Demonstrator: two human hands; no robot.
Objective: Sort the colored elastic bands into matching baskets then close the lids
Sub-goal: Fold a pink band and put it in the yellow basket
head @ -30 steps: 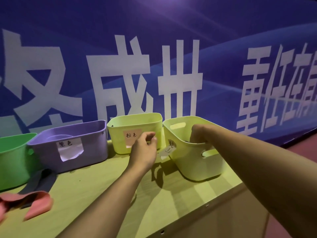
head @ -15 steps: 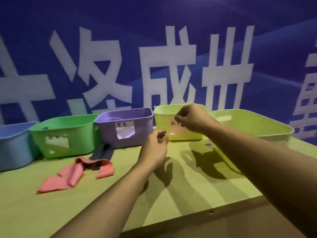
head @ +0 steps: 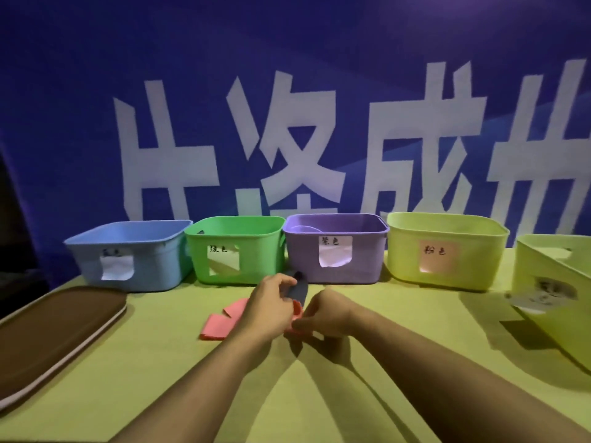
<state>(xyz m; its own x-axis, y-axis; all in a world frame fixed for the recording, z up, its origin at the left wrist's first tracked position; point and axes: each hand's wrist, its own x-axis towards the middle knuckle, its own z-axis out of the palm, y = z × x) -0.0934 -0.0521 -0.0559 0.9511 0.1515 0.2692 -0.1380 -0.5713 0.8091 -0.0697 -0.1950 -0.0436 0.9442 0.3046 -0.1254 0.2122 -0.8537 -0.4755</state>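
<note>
So both hands are mid-desk: left hand (head: 271,298) pinches the dark flat elastic band (head: 299,287), right hand (head: 319,316) grips the pink elastic band (head: 220,321). Neither's sorted yet, brown flat lid (head: 54,330) off at near left.

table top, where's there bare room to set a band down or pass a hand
Bare table lies between the brown lid and the left forearm, and right of the right forearm up to the tilted yellow-green basket. It is crowded mid-table: left hand and right hand meet over the pink band and dark band, before the purple basket.
</note>
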